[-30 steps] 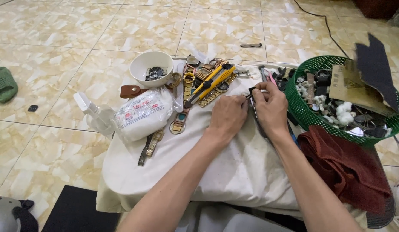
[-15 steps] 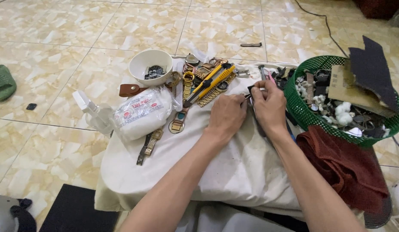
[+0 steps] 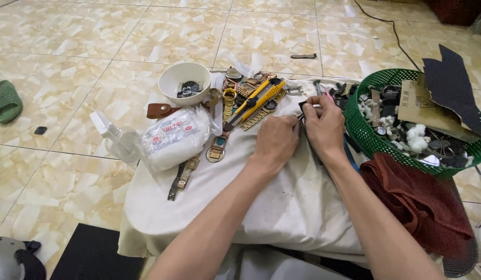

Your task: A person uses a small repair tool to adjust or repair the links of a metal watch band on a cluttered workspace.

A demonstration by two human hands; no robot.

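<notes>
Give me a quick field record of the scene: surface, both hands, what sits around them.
surface: white cloth on a tiled floor
left hand: on the cloth, fingertips at a small metal part
right hand: pinching the same part
left of hands: yellow utility knife, watches, white bowl, white packet
right: green basket of parts, dark red cloth

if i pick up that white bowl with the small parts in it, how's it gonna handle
The white bowl looks like rigid ceramic, so probably stiff, fairly heavy for its size and breakable. Its wide, low shape suggests it won't tip easily, but the loose dark parts inside would likely slide if tilted.
</notes>
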